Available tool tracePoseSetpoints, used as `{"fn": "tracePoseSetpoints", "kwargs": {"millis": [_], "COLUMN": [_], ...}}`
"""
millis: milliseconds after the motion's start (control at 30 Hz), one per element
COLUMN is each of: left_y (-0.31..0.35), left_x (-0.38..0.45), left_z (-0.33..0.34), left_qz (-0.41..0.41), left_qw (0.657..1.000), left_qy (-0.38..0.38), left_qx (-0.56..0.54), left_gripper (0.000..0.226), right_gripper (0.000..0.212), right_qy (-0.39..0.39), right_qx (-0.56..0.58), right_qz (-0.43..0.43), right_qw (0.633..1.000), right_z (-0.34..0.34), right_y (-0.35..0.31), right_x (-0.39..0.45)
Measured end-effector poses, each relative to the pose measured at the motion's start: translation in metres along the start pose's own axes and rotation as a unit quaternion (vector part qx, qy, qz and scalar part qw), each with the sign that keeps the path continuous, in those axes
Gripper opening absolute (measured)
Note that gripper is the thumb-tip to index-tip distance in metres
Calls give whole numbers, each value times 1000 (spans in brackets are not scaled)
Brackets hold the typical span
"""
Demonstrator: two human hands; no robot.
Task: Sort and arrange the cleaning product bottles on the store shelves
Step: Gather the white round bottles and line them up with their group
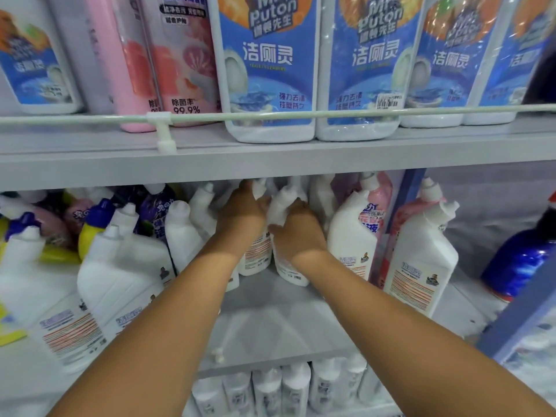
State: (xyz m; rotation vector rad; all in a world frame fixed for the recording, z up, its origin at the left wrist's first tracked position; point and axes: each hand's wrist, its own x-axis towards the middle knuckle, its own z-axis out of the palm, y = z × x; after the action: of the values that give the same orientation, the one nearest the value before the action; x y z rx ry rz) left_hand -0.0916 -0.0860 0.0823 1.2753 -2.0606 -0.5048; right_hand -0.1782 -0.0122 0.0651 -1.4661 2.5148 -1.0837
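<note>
Nearest the camera, two bare forearms reached forward and up into the middle shelf (270,314), whose grey floor lay bare just in front of the hands. Below its front edge, a row of small white bottles (288,389) stood on the lowest shelf.

The left hand (243,219) was curled around the upper part of a white angled-neck bottle (258,254); its fingers wrapped the neck, and the bottle's labelled body showed just below and to the right of the wrist. The right hand (296,233) gripped a second white bottle (285,206) just beside the first, fingers closed over its shoulder, with the cap rising above the knuckles and the base (293,273) resting on the shelf beneath the palm. The two held bottles stood touching or nearly so; which, I could not tell.

To the left of the hands, several large white bottles (120,266) leaned forward, with yellow bottles with blue caps (90,230) and purple bottles (156,212) behind them. To the right stood a white bottle with a red and blue label (353,236), a pink one (380,191) behind it, and another white bottle (421,260) past a blue upright (400,200). A dark blue bottle (520,260) sat at the far right.

Farther up, the top shelf (270,158) carried blue-labelled white jugs (270,70) and pink bottles (168,61) behind a thin white rail (301,114).
</note>
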Motion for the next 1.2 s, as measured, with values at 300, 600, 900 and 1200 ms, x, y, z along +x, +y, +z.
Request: {"fn": "tracePoseSetpoints", "kwargs": {"millis": [300,600,900,1200], "left_y": [-10,-17,-5,23], "left_x": [-2,13,-7,59], "left_z": [-1,-11,12,50], "left_qz": [-25,-59,160,-108], "left_qw": [998,996,966,992], "left_qy": [24,62,169,51], "left_qx": [-53,33,-115,-48], "left_gripper": [19,33,26,43], "right_gripper": [36,26,50,31], "right_qy": [-55,12,198,245], "right_qx": [157,111,55,138], "right_qz": [-3,10,2,-101], "right_qw": [986,994,979,954], "right_z": [-64,-116,-95,-78], "right_y": [27,102,108,92], "right_x": [-79,-75,-103,-119]}}
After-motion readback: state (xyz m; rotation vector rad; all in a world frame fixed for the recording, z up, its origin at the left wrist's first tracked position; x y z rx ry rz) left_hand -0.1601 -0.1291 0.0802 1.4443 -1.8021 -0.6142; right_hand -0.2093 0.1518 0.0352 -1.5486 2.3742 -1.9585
